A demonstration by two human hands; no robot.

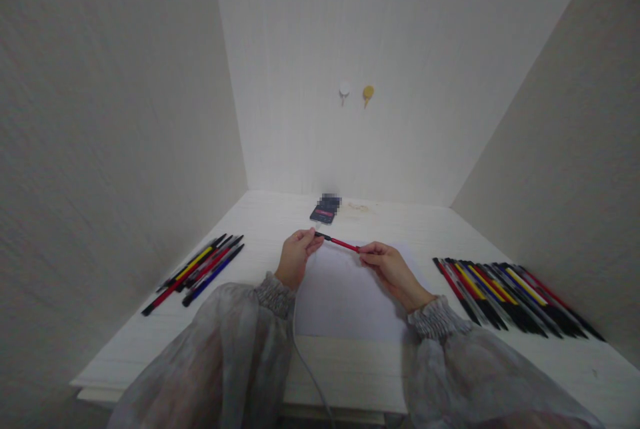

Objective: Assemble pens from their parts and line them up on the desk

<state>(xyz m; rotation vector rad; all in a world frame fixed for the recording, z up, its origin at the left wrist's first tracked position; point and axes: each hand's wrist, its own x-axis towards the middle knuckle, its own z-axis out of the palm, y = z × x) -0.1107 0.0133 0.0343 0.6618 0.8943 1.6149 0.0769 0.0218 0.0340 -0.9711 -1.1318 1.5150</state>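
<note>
Held level between my two hands is a pen (343, 243) with a red barrel and a black section at its left. My left hand (296, 257) pinches the black end. My right hand (387, 267) grips the red end between thumb and fingers. Below them lies a white sheet of paper (345, 309). A loose pile of pens (200, 267) in red, yellow, blue and black lies to the left. On the right a long row of pens (495, 292) lies side by side, in red, yellow, blue, grey and black. My fingers hide both tips of the held pen.
A phone (323, 214), partly pixelated, lies at the back of the white table (240, 355). A white cable (307, 365) runs past my left wrist and over the front edge. Walls enclose three sides; a white hook (345, 89) and a yellow hook (369, 91) hang on the back one.
</note>
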